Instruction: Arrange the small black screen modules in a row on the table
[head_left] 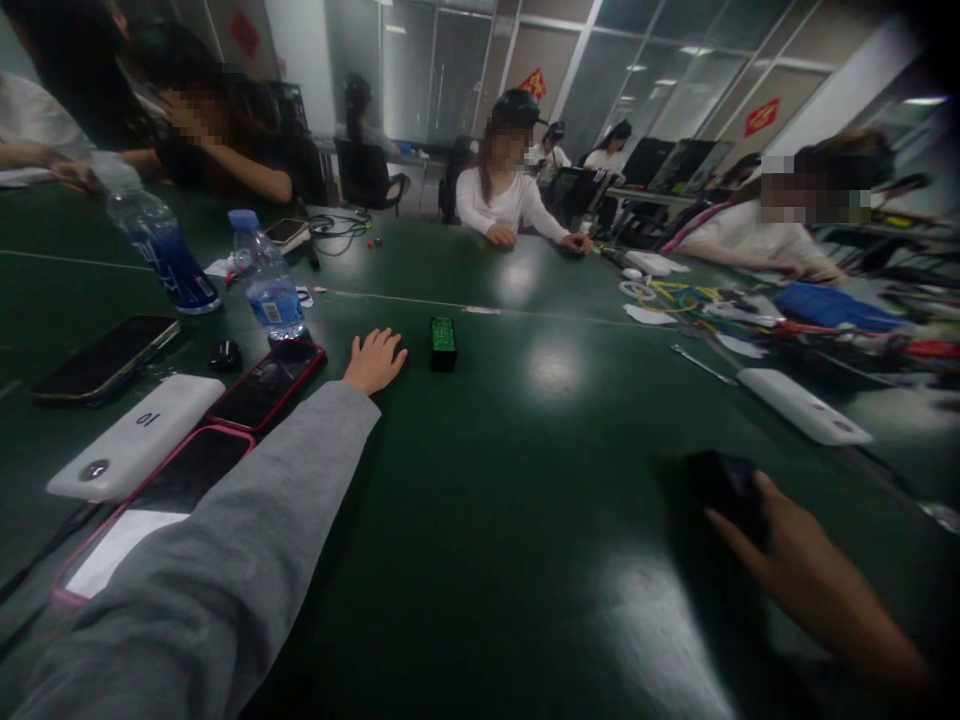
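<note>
My left hand [375,360], in a grey sleeve, reaches far over the dark green table [487,520]. Its fingers curl over a small dark thing that I cannot make out. Just to its right, apart from the hand, stands a small black box with a green top [443,341]. My right hand [780,545] lies low at the right and is smeared by motion. Its fingers rest on a black object [724,487], and the grip is unclear.
At my left lie phones [268,383] [105,357], a white power bank [135,435], a red-cased tablet [150,505] and two water bottles [266,275] [157,238]. Another white power bank [802,405] and coloured cables [720,305] lie at the right. Other people sit around the table.
</note>
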